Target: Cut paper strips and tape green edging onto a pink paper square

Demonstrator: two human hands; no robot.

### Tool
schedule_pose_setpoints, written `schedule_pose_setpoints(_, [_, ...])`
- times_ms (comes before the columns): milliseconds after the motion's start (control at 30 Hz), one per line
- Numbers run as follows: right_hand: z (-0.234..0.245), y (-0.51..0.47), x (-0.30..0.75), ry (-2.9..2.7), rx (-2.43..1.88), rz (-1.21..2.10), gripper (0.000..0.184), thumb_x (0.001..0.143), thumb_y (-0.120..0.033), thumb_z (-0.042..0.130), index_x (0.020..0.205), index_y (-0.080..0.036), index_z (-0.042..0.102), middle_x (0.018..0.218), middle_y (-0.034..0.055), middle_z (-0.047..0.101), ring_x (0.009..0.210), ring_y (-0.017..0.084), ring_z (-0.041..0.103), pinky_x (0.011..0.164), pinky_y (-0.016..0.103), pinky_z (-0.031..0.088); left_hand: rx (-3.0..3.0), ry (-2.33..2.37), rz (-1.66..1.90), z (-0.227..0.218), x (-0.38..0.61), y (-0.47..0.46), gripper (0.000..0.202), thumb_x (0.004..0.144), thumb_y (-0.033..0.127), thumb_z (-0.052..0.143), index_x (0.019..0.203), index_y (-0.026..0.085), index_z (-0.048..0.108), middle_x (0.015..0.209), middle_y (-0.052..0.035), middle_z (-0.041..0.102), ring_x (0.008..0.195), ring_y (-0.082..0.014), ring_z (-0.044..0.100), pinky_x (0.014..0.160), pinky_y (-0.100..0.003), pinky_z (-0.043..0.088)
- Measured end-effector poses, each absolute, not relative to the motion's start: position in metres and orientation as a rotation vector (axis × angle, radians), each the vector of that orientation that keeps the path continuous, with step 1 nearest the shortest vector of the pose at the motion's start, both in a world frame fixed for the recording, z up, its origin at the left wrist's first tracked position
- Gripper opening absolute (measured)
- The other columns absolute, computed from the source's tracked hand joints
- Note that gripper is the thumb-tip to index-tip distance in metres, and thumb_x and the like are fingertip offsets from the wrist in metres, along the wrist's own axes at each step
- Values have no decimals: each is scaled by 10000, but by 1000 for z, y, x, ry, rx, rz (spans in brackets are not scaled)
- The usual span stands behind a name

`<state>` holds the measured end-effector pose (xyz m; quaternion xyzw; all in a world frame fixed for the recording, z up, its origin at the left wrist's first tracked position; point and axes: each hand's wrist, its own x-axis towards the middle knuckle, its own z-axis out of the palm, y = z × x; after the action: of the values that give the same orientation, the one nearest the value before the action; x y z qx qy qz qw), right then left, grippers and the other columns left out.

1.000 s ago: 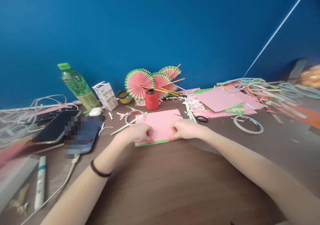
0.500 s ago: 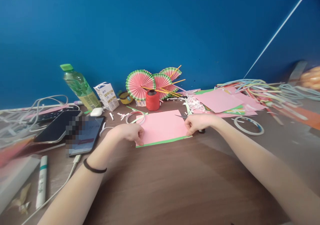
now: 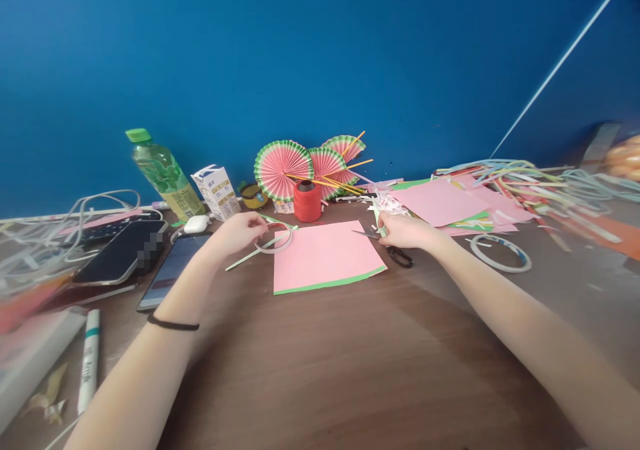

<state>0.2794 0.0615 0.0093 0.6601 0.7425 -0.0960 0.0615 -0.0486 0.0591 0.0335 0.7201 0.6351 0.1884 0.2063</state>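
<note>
A pink sheet of paper (image 3: 325,257) with a green strip along its near edge lies flat in front of me. Just left of it, my left hand (image 3: 241,233) pinches the rim of a roll of double-sided tape (image 3: 276,240). My right hand (image 3: 406,229) is at the sheet's right side, fingers curled down onto the middle of the scissors (image 3: 400,257). The blades point left over the paper, and the dark handles show below the hand. My fingertips partly hide the scissors. Under the tape roll lies a thin pale green strip (image 3: 245,259).
Behind the sheet stand a red thread spool (image 3: 307,203) and pleated paper fans (image 3: 283,169). To the left are a green bottle (image 3: 167,173), a carton (image 3: 217,193), phones (image 3: 120,251) and a marker (image 3: 89,363). Pink sheets (image 3: 440,200) and another tape roll (image 3: 501,253) lie right.
Both hands have let go of the pink sheet's near corners. My left hand has moved up and left to the tape roll; my right hand has shifted up to the scissors.
</note>
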Motion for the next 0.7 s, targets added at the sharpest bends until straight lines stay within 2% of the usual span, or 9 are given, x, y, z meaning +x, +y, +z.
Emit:
schedule_pose_setpoints(133, [5,65,281,2262,2015,-295,292,671,-164,529,963,-179,538,912,66,634,750,188,574,530,240,335,1921,1853,686,31,-65,68,165,625,337,502,646,195,582,543,14,564,514,-139,504,474,-232,350])
schedule_pose_setpoints(267, [7,66,283,2286,2050,-274,298,674,-126,500,952,-210,567,970,39,637,813,184,580,561,237,350,1874,1872,749,31,-69,70,163,633,332,500,657,191,579,571,2,593,549,-149,528,468,-229,348])
schedule_pose_setpoints(500, [19,63,286,2372,2315,-100,233,731,-179,458,848,-237,651,925,26,671,790,186,596,566,242,366,1866,1872,751,33,-66,69,157,640,325,504,653,187,580,596,-1,604,568,-151,538,478,-229,360])
schedule_pose_setpoints(633, [23,63,285,2496,2432,-53,250,776,-259,450,899,-234,667,932,33,683,785,195,604,580,251,383,1873,1892,741,33,-65,68,166,644,329,498,653,187,582,598,-1,606,571,-154,538,478,-230,354])
schedule_pose_setpoints(700, [26,63,284,2581,2494,-99,261,781,-250,450,921,-226,669,925,35,687,757,188,608,601,257,403,1890,1887,730,33,-65,67,171,647,334,494,649,186,582,587,1,599,557,-150,527,478,-232,349])
